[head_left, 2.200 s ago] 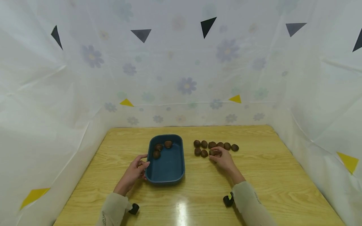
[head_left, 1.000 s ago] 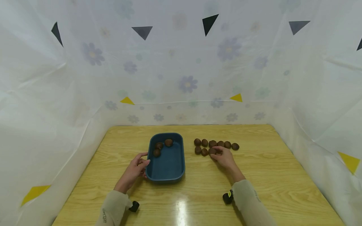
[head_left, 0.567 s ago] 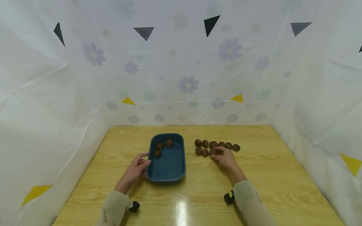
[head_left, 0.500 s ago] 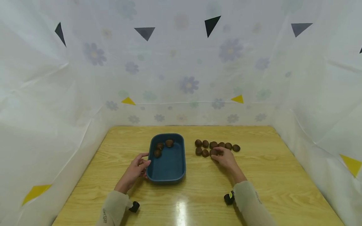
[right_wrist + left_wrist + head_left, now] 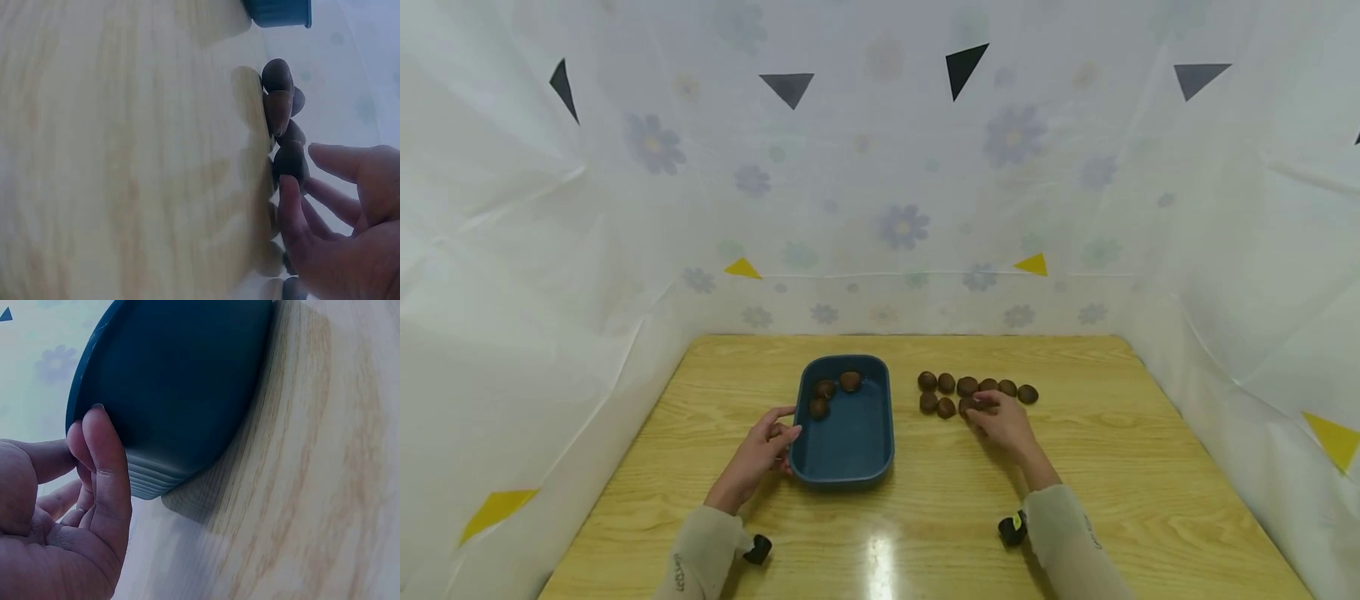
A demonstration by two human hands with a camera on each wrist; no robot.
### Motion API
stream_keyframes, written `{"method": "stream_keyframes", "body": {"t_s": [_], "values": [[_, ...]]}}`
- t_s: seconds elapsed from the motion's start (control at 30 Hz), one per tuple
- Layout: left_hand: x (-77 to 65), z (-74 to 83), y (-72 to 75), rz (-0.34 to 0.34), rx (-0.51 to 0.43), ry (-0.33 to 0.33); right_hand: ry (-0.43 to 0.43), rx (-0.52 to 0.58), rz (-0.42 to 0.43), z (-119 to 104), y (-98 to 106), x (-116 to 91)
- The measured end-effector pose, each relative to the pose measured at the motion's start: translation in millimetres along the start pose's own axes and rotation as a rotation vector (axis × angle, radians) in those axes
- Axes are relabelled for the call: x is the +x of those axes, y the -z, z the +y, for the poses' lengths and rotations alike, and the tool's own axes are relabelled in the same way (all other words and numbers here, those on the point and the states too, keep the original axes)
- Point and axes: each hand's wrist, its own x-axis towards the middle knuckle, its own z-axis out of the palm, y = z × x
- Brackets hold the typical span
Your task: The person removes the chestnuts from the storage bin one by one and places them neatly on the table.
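A deep blue rectangular tray stands on the table, with several chestnuts in its far left part. My left hand grips the tray's left wall, thumb at the rim and fingers outside. To the right of the tray lie two rows of chestnuts, a longer far row and a shorter near row. At the right end of the near row is a chestnut, partly covered in the head view by my right hand. In the right wrist view one fingertip touches it, while another finger stands apart from it.
The wooden table is enclosed by white flowered sheets at the back and sides. A chestnut ends the far row on the right, close beyond my right hand.
My right hand pinched the near row's end chestnut and set it beside its neighbour; now its fingers have loosened and shifted slightly right. My left hand stays on the tray.
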Motion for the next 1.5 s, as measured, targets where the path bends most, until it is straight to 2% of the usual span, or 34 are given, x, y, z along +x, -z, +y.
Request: {"method": "stream_keyframes", "body": {"t_s": [0.13,0.2,0.47,0.57,0.77,0.9,1.1,1.23,1.4,1.5], "values": [[1.0,-1.5,1.3,-0.005,-0.001,-0.003,0.025,-0.036,0.067,-11.4,2.0,-1.2],[0.8,-1.6,1.7,-0.009,0.007,-0.009,0.034,-0.002,0.076,-19.7,1.8,-0.1],[-1.0,1.6,0.6,-0.007,0.009,-0.004,-0.027,0.366,-0.033,-61.2,-11.3,4.4],[-1.1,3.4,0.7,-0.019,0.01,-0.01,-0.019,0.417,-0.068,-75.5,-20.7,6.1],[-0.7,6.0,1.3,-0.03,0.009,-0.021,0.034,0.532,-0.152,-102.6,-48.2,9.0],[-0.9,3.4,0.6,-0.026,0.006,-0.024,0.056,0.594,-0.242,-121.1,-69.6,7.9],[-3.3,0.9,-3.6,-0.049,0.001,-0.026,0.054,0.656,-0.367,-142.0,-105.0,6.6],[-4.2,1.5,-3.3,-0.037,0.0,-0.025,-0.017,0.673,-0.404,-148.7,-131.6,10.4],[-1.7,0.2,-3.0,-0.028,-0.006,-0.017,-0.128,0.657,-0.397,-149.3,-158.1,19.0],[-1.1,-1.2,-4.5,-0.027,-0.015,-0.009,-0.161,0.644,-0.396,-145.2,-169.5,23.1]]}}
